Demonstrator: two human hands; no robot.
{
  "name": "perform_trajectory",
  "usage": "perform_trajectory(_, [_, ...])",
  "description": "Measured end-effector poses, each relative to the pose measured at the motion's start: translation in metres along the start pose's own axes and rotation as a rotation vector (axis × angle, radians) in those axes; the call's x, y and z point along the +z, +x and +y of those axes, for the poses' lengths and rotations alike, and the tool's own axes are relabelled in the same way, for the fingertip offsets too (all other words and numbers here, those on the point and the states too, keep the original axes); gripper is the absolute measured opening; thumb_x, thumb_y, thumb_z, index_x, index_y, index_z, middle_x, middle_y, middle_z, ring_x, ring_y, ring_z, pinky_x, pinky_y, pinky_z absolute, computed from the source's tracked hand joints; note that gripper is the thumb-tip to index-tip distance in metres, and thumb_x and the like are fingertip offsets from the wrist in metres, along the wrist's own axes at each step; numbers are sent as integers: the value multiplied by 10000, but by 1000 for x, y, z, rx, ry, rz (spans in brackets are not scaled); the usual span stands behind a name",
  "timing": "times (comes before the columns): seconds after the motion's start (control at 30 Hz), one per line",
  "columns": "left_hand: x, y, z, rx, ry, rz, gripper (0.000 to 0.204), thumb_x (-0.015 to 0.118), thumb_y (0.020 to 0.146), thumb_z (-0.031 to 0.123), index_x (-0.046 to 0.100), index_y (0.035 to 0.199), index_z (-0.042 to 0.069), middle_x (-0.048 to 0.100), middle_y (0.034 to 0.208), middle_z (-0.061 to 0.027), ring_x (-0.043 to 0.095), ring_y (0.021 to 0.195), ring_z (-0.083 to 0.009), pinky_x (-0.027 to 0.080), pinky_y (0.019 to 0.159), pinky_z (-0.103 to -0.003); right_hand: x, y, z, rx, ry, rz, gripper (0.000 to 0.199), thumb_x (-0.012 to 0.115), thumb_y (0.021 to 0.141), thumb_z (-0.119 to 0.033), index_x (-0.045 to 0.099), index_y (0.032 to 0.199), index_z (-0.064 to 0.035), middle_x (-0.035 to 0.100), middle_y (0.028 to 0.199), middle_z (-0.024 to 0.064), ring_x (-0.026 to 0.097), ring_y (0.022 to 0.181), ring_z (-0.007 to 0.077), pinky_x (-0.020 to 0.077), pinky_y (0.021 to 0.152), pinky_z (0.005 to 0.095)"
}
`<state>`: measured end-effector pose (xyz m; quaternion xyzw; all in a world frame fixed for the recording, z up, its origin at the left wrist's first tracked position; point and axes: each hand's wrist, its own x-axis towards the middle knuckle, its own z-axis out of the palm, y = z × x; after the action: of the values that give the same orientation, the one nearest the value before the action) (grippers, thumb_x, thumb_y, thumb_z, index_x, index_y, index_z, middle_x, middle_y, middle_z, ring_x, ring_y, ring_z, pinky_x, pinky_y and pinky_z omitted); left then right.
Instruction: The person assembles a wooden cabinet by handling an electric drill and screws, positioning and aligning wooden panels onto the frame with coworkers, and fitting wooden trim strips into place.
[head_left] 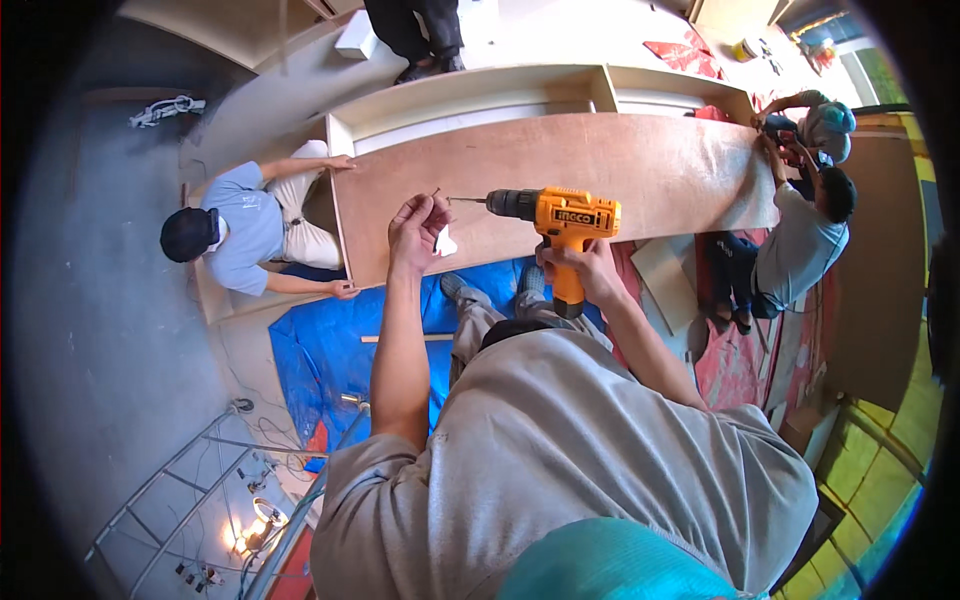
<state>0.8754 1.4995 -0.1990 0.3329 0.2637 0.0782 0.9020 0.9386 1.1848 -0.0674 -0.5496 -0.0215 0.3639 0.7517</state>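
Over the plywood panel: my left hand pinches a screw (bit nearly touching); right hand grips the orange drill.

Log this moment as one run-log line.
left hand: pinches screw | right hand: grips orange drill | plywood panel beneath

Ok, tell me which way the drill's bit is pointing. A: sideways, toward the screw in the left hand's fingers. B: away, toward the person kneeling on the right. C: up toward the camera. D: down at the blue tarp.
A: the right hand holds the orange drill level, its bit aimed at the small screw pinched by the left hand over the plywood panel.
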Motion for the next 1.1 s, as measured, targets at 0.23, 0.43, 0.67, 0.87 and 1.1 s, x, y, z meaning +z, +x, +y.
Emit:
perform_trajectory(0.23, [52,-46,20,165,-136,-53,52,622,995,15,625,1047,15,730,1142,-220,737,1070,-307,630,956,-420,6,-6,-26,-53,-90,-108,313,726,830,-58,641,1121,17,714,836,98,680,643,179,569,583,327])
perform_trajectory(0.43, [65,-60,28,209,-76,10,99,616,974,-28,596,1039,43,733,1087,-211,752,997,-303,652,905,-406,6,-15,-38,-71,-119,-119,302,710,833,-50,640,1120,12,726,844,109,674,631,179,563,583,322])
perform_trajectory(0.67, [77,-64,30,255,22,-5,138,623,956,-29,549,1036,56,728,1069,-211,750,977,-303,654,877,-405,-1,-16,-37,-61,-185,-142,302,697,829,-51,642,1119,16,731,868,113,676,641,182,565,601,326])
perform_trajectory(0.87, [70,-66,18,247,-5,74,143,669,919,11,548,979,59,716,1015,-170,739,970,-300,636,903,-415,1,-16,-26,-66,-191,-64,331,689,796,-41,638,1116,24,716,867,121,670,644,202,561,588,327])
perform_trajectory(1.1, [58,-82,-8,277,-234,40,117,585,966,-48,553,991,62,721,1060,-186,751,992,-322,658,892,-441,4,-16,-41,-42,-297,-185,395,688,838,-51,596,1211,41,695,877,157,660,624,201,559,568,324])
